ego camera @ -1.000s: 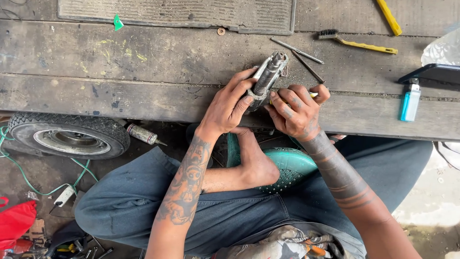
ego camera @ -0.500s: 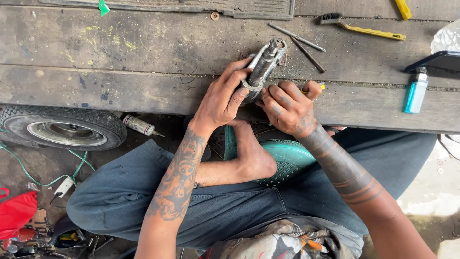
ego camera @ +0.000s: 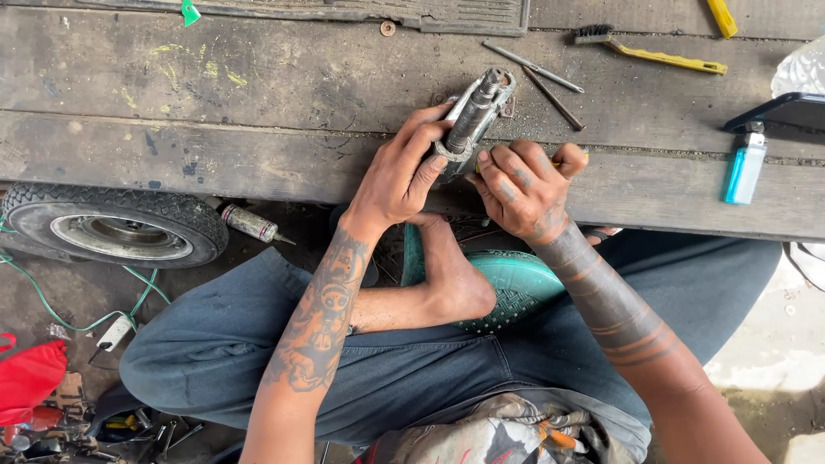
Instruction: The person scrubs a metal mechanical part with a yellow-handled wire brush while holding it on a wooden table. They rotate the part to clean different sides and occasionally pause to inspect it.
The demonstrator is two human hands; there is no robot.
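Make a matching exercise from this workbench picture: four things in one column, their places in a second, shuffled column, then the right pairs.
Things:
1. metal part
2. lighter
3. small wheel
4. wire brush

Places:
A. on the ground, left of the knee
B. top of the bench, right of centre
C. between the left hand and right hand
D. right end of the bench

Pairs: 1-C, 2-D, 3-A, 4-B

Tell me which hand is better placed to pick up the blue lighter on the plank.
Right. The right hand lies nearer the blue lighter and grips only the low end of the metal part; the left hand is wrapped round that part, farther off.
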